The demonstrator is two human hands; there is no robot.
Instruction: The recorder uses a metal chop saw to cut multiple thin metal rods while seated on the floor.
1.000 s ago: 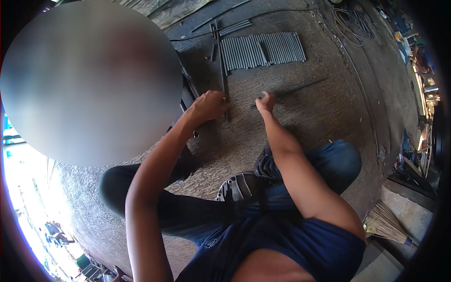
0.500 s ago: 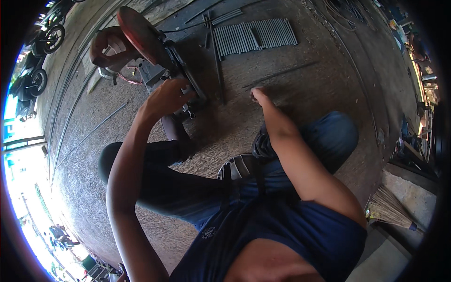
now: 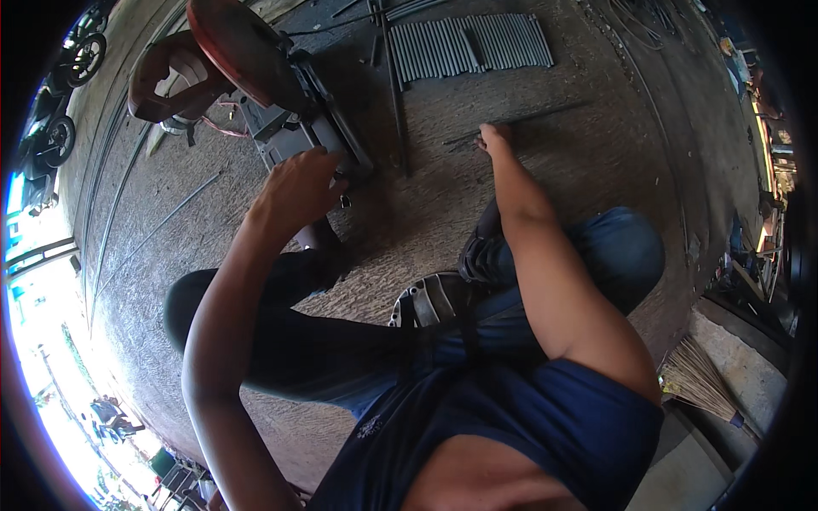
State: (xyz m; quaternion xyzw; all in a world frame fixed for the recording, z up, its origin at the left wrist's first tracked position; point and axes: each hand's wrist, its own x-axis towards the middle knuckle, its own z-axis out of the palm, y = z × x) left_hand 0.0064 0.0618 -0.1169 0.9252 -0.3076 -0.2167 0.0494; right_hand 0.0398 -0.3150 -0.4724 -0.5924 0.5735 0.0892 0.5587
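An abrasive cut-off saw with a red guard (image 3: 247,55) stands on the floor at the upper left. My left hand (image 3: 298,187) is over the near end of its base, by the clamp (image 3: 344,202). Its fingers are bent and apart; nothing shows in them, though their undersides are hidden. Farther right, my right hand (image 3: 494,138) reaches down to a thin dark metal rod (image 3: 545,114) lying on the floor. The fingers are closed at the rod near its left end. Beyond lies a neat row of short grey metal rods (image 3: 434,49), with one piece across the top.
A long dark bar (image 3: 395,111) lies between the saw and the row. More thin rods (image 3: 183,223) run along the left floor. My crossed legs (image 3: 332,353) fill the near middle. A broom (image 3: 703,381) leans at the right, and motorcycles (image 3: 60,140) stand at the far left.
My right hand has moved forward to the thin rod and closed at it. My left hand has drawn back slightly along the saw's base. The whole view has shifted a little.
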